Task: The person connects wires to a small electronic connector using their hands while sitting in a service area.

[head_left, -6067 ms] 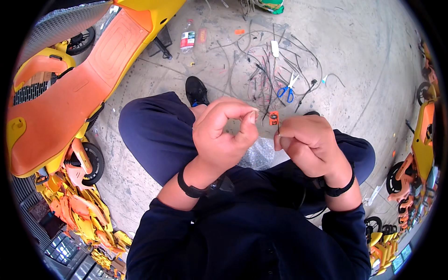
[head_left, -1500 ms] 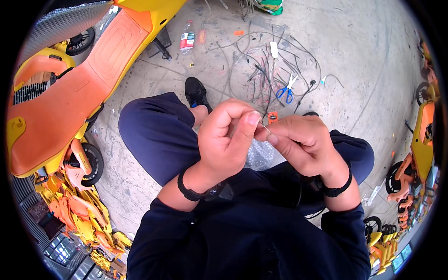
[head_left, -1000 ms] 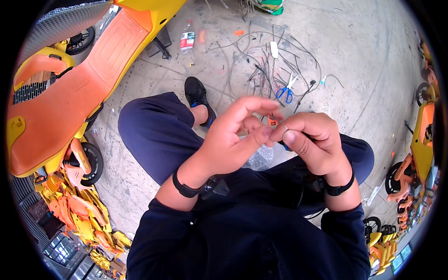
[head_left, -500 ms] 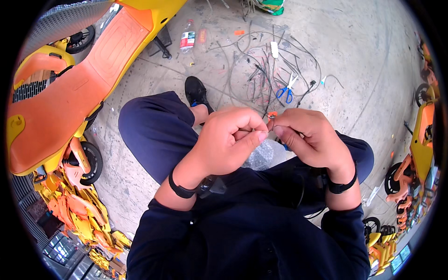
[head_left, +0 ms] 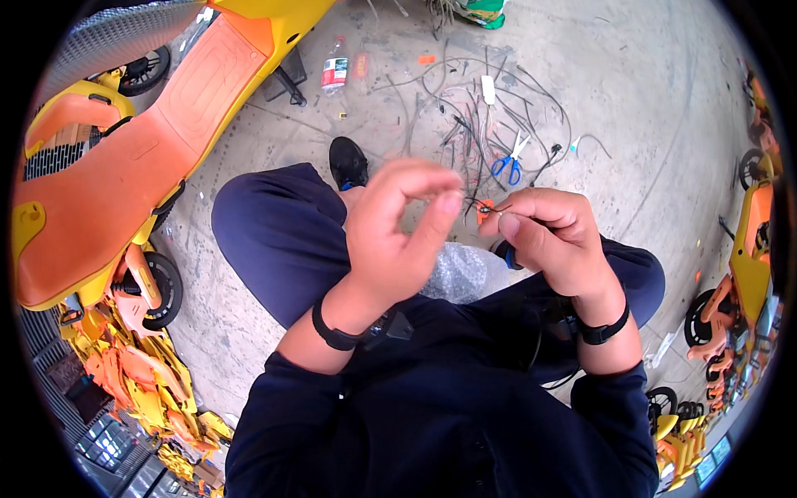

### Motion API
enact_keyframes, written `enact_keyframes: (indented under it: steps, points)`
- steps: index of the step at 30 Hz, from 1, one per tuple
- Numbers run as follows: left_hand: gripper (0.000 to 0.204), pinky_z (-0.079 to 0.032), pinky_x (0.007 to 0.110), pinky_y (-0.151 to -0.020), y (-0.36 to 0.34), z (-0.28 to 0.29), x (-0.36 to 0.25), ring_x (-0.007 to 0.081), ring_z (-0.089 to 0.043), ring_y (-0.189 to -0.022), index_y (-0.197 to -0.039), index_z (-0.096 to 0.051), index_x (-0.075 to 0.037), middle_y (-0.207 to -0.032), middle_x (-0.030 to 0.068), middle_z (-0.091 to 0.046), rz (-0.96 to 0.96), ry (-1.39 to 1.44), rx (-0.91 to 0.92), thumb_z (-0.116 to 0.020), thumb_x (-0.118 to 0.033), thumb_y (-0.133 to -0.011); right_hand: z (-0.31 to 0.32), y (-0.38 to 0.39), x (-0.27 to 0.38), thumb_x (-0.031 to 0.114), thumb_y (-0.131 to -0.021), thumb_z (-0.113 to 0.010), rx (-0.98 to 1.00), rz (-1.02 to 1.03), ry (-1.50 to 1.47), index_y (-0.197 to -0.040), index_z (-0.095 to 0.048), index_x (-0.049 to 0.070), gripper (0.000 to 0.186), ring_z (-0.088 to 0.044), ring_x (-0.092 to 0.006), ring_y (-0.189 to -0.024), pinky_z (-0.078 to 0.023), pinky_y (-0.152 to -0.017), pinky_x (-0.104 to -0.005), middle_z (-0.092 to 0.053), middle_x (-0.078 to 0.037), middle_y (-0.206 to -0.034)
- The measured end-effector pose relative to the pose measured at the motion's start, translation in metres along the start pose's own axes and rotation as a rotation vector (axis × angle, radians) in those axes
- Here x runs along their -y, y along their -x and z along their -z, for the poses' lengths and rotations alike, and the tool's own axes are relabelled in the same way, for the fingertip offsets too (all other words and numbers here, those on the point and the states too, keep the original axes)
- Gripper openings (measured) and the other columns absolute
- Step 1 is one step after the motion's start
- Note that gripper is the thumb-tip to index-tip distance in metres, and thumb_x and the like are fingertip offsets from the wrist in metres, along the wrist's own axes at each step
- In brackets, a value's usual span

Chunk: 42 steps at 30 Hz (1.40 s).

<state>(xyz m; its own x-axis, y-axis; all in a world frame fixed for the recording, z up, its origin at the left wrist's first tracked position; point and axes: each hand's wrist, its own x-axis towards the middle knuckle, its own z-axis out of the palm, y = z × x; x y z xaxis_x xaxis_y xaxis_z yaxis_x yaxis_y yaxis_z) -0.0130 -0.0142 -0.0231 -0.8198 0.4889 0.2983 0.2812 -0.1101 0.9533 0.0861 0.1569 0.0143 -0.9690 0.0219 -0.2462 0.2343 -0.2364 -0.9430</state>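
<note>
My right hand (head_left: 548, 245) pinches a short, thin wire (head_left: 501, 211) between thumb and index finger. A little to its left, my left hand (head_left: 390, 232) is raised, somewhat blurred, its fingers curved and apart with nothing visible between them. Just beyond the wire lies a small orange item (head_left: 484, 216) with dark parts, partly hidden. Bubble wrap (head_left: 461, 274) lies between my crossed legs. Farther out are tangled dark cables (head_left: 461, 129), blue-handled scissors (head_left: 508, 166) and a white rectangular piece (head_left: 488, 88).
A large yellow and orange vehicle body (head_left: 141, 174) fills the left, with piled yellow panels (head_left: 141, 378) below it. A row of similar vehicles (head_left: 751, 249) runs along the right edge. A plastic bottle (head_left: 334, 73) and a green sack (head_left: 481, 12) are on the concrete floor (head_left: 647, 108) ahead.
My left hand has separated from the wire and moved up and left, its fingers loosening. My right hand has risen slightly, still pinching the wire.
</note>
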Motion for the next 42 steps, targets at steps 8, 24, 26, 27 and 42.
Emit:
enact_keyframes:
  steps: [8,24,26,27,42]
  points:
    - [0.022,-0.053,0.029,-0.063,-0.001,-0.009,-0.013,0.0218,-0.067,-0.073,-0.099,-0.066,0.002,-0.091,0.0143,-0.068,-0.215,-0.282,0.174,-0.074,-0.008,-0.081,-0.003,-0.006,-0.014,0.002,-0.090,-0.059,-0.093,0.295,0.327,-0.097,-0.067,-0.001,0.010,-0.064,-0.0203,-0.073,-0.049,-0.066,-0.0285,-0.068,-0.012,-0.085]
    - [0.013,-0.049,0.025,-0.060,0.006,-0.009,-0.014,0.0123,-0.062,-0.066,-0.081,-0.063,0.003,-0.078,0.0107,-0.069,-0.026,-0.149,0.059,-0.061,-0.005,-0.091,-0.015,-0.006,-0.018,0.002,-0.091,-0.057,-0.073,0.296,0.177,-0.095,-0.067,-0.002,0.011,-0.061,-0.0121,-0.067,-0.047,-0.060,-0.0265,-0.067,-0.010,-0.079]
    - [0.012,-0.050,0.023,-0.056,0.007,-0.010,-0.012,0.0112,-0.065,-0.062,-0.079,-0.062,0.003,-0.074,0.0093,-0.069,0.043,-0.011,0.002,-0.064,-0.003,-0.089,-0.015,-0.006,-0.018,0.002,-0.091,-0.057,-0.061,0.298,0.151,-0.095,-0.067,-0.002,0.011,-0.062,-0.0117,-0.069,-0.048,-0.062,-0.0261,-0.068,-0.009,-0.080]
    - [0.012,-0.050,0.023,-0.056,0.008,-0.010,-0.013,0.0112,-0.065,-0.062,-0.079,-0.062,0.003,-0.074,0.0093,-0.069,0.043,-0.012,0.002,-0.064,-0.003,-0.089,-0.015,-0.006,-0.018,0.003,-0.091,-0.058,-0.050,0.300,0.125,-0.096,-0.067,-0.003,0.012,-0.062,-0.0112,-0.071,-0.048,-0.063,-0.0256,-0.068,-0.009,-0.081]
    - [0.020,-0.055,0.026,-0.067,0.005,-0.010,-0.019,0.0137,-0.067,-0.073,-0.090,-0.063,0.004,-0.083,0.0105,-0.068,0.569,0.681,-0.040,-0.058,-0.014,-0.097,-0.006,-0.003,-0.013,0.004,-0.094,-0.057,0.049,0.238,-0.014,-0.099,-0.069,-0.002,0.014,-0.062,-0.0102,-0.079,-0.048,-0.070,-0.0241,-0.070,-0.008,-0.090]
